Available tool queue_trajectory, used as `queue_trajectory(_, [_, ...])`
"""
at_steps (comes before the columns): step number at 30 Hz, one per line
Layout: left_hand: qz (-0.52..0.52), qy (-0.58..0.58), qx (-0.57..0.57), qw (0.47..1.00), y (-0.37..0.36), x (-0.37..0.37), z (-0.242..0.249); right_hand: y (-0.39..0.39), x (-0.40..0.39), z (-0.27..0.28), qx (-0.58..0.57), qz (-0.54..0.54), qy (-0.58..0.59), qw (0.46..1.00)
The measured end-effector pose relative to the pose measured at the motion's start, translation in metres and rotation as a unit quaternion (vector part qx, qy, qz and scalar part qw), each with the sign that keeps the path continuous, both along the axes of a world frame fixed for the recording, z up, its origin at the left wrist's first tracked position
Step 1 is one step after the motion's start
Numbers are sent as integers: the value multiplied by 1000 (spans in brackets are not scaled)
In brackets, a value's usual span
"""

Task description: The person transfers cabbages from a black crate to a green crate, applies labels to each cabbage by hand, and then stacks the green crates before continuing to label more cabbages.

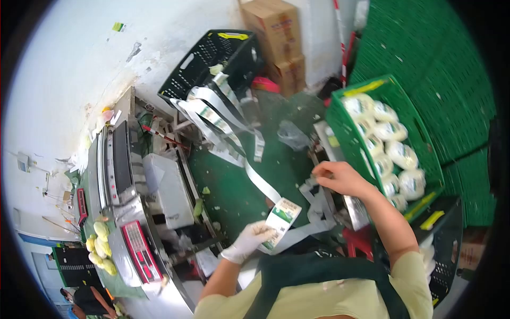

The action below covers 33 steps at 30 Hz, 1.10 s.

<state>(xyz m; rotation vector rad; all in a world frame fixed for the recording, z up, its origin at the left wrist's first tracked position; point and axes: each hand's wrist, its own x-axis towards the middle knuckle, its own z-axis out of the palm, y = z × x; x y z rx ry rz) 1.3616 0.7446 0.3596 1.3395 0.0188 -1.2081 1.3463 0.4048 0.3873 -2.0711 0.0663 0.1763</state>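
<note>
My left hand (pixel 248 242), in a white glove, holds the end of a label strip (pixel 282 215) with green and white labels. From there the strip runs up to a tangle of more strips (pixel 212 114) hanging over the edge of a dark crate (pixel 210 58). My right hand (pixel 334 178) is bare and raised to the right, beside a green crate (pixel 390 87) of wrapped pale vegetables (pixel 402 154). Its fingers are curled together, and whatever they may pinch is too small to make out. Blank backing strip (pixel 313 228) loops below it.
At the left stand a wrapping machine (pixel 119 165) and a red-framed panel (pixel 142 250), with yellowish vegetables (pixel 101 247) beside them. Cardboard boxes (pixel 273 29) are stacked at the back. A plastic bag (pixel 292 135) lies on the green floor. Another person (pixel 90 300) is at the lower left.
</note>
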Motion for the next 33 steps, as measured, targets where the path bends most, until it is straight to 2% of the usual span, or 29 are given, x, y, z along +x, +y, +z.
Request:
queue_trajectory(1, [12, 15, 16, 1000, 16, 29, -7, 15, 60, -23, 34, 21, 4, 999])
queue_trajectory(3, [20, -47, 72, 996, 42, 81, -6, 48, 183, -76, 25, 57, -14, 998])
queue_trajectory(7, [180, 49, 68, 980, 109, 128, -19, 132, 396, -136, 172, -1, 14, 985])
queue_trajectory(9, [244, 63, 71, 965, 139, 138, -35, 172, 475, -168, 100, -62, -16, 993])
queue_trajectory(10, [256, 94, 111, 956, 145, 149, -29, 187, 503, -175, 111, -53, 28, 992])
queue_trajectory(12, [298, 82, 100, 946, 158, 159, -43, 206, 539, -186, 130, -35, 116, 984])
queue_trajectory(15, [332, 72, 72, 938, 167, 180, -47, 221, 538, -138, 180, -22, 214, 960])
queue_trajectory(17, [337, 62, 46, 938, 166, 201, -45, 219, 547, -115, 356, 12, 179, 917])
queue_trajectory(18, [331, 57, 40, 941, 167, 210, -47, 213, 551, -84, 445, 33, 166, 879])
queue_trajectory(20, [302, 45, 41, 951, 169, 231, -45, 194, 569, -6, 489, 146, 49, 859])
queue_trajectory(21, [297, 29, 34, 954, 167, 240, -45, 178, 585, 24, 518, 201, 8, 831])
queue_trajectory(23, [296, 25, 18, 955, 161, 258, -30, 153, 584, 114, 488, 186, -92, 848])
queue_trajectory(25, [295, 17, -13, 955, 155, 269, -21, 147, 546, 218, 491, 151, -194, 836])
queue_trajectory(26, [289, -1, -28, 957, 155, 272, -20, 154, 518, 249, 487, 122, -317, 805])
queue_trajectory(28, [271, -15, -57, 961, 154, 275, -17, 145, 473, 261, 417, 141, -345, 829])
queue_trajectory(29, [261, -20, -70, 962, 154, 275, -14, 123, 450, 248, 355, 188, -247, 882])
queue_trajectory(31, [229, -10, -70, 971, 154, 276, -9, 105, 410, 192, 204, 250, -20, 946])
queue_trajectory(32, [210, -4, -68, 975, 156, 273, -9, 107, 391, 158, 102, 279, 98, 950])
queue_trajectory(33, [189, 4, -63, 980, 159, 269, -9, 104, 361, 115, 19, 333, 226, 915])
